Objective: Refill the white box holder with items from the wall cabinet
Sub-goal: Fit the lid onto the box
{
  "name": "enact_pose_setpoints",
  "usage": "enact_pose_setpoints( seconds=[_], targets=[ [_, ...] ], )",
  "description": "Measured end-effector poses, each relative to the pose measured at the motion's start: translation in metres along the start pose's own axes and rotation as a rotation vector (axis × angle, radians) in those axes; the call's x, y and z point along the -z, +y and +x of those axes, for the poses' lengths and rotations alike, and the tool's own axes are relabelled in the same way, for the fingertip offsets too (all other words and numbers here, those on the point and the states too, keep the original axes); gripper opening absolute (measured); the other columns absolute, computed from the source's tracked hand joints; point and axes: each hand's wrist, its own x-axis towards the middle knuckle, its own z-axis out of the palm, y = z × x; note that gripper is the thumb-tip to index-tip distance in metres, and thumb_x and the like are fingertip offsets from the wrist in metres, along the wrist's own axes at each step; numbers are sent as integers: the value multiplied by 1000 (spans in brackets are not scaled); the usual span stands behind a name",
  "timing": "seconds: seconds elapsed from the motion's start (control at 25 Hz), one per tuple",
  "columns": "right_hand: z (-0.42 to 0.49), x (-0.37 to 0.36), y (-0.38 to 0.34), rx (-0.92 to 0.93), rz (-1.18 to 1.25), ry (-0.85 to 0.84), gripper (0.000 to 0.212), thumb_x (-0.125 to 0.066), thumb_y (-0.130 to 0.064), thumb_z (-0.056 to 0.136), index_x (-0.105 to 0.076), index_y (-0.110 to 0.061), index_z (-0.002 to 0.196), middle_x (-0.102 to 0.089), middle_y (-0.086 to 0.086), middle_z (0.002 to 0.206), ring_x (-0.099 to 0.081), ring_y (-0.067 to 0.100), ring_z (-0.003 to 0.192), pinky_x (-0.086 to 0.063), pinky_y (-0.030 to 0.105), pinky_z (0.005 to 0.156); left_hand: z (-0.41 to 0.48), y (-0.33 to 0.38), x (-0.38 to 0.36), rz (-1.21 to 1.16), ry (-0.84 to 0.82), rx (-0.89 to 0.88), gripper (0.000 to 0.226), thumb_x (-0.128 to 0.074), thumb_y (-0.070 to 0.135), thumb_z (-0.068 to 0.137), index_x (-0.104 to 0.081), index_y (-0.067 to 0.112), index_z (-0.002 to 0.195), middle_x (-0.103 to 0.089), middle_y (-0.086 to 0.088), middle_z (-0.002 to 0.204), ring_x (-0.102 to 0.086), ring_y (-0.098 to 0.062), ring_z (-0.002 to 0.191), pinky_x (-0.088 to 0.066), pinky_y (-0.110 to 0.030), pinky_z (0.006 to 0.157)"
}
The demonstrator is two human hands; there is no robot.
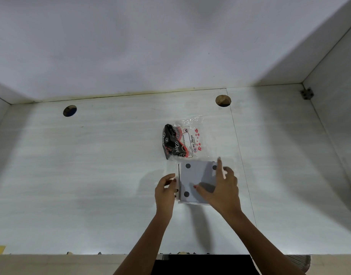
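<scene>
Head view: white box (198, 173) gripped between left hand (165, 193) and right hand (225, 190).

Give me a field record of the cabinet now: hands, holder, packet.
left hand: fingers grip the left edge of the white box holder
right hand: holds the holder's right side, thumb on its dotted face
tissue packet: lying on the cabinet shelf, just beyond the holder
round holes: two, near the shelf's back edge
</scene>
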Motion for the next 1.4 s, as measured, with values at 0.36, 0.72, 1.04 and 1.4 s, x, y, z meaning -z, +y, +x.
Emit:
enact_pose_setpoints(
  seconds=[0.36,0.72,1.04,1.4],
  targets=[
    [40,7,-17,518,-678,-288,134,-74,-68,42,12,-39,140,-7,17,150,6,41,140,12,69,102,-7,2,21,178,-229,-49,30,-61,-9,76,-64,11,99,-64,0,94,-60,-14,81,-46,-6,51],
    [24,49,-5,399,-244,-215,136,-75,-65,38,14,-41,138,-27,8,127,-27,27,122,-29,54,106,-3,-4,-6,440,-63,-113,49,-69,15,75,-49,14,120,-56,0,111,-59,-17,80,-49,-16,66],
    [23,37,9,358,-234,-158,127,-75,-65,40,1,-39,138,-27,7,129,-26,24,120,-35,44,104,2,-11,-20,488,-13,-83,50,-68,16,74,-47,15,119,-55,-10,123,-55,-29,112,-51,-42,91],
    [31,42,20,315,-44,-21,116,-69,-64,42,-2,-37,133,-39,14,129,-39,26,116,-46,48,95,-4,-16,-31,1378,-299,-831,56,-66,40,76,-50,21,127,-56,-5,134,-49,-27,127,-50,-42,95]
  ],
)
